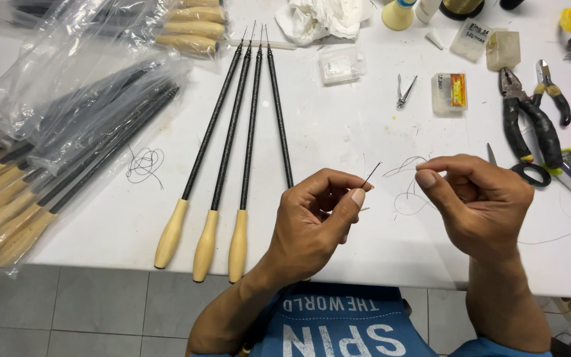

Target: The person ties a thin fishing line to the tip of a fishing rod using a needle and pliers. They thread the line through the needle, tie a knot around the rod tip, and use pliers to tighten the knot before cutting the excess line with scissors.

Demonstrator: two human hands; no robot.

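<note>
A thin dark needle-like tip (370, 174) is pinched in the left hand (312, 221), between thumb and first finger, and it sticks up and to the right. The right hand (480, 201) is closed too, and its thumb and finger look pressed on a fine thread (410, 192) (too thin to see well inside the grip). Both hands are held just above the front of the white tabletop (338, 132).

The tip could be dropped if the pinch gets loose, and it would be hard to find on the floor below. The thread could slip out or get knotted, because it lies in loose curls between the hands. A finger could be poked, since the sharp end is close to the right thumb.

Just left of the left hand, three finished rods (229, 158) with pale wooden handles are laid side by side, and a fourth rod (279, 112) has its lower end hidden behind the hand. These could be bumped by an elbow.

To the right, black scissors (530, 173) and black-handled pliers (527, 119) are near the right hand. Further left, bags of rods (67, 132) are piled up. At the far edge, small clear boxes (449, 92), nail clippers (404, 91) and a crumpled white cloth (322, 18) are found. Nothing lies between the two hands but the thread.
</note>
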